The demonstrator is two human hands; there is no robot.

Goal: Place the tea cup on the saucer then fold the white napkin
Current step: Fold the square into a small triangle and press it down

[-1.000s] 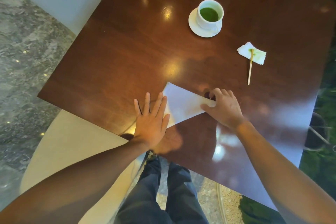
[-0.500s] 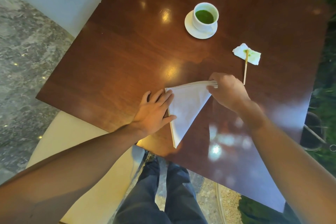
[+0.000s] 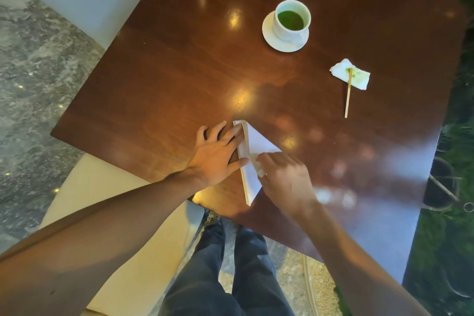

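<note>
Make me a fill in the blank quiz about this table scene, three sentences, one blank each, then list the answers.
1. The tea cup stands on the ____ and holds green liquid.
2. The wooden stir stick lies with its far end on a crumpled tissue stained ____.
3. The left hand presses on the white napkin while the right hand handles it; the napkin now has the shape of a ____.

Answers: saucer; green; triangle

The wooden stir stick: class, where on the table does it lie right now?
In the head view, the wooden stir stick lies at the table's right side, its top end on the stained tissue, below and right of the tea cup.
</note>
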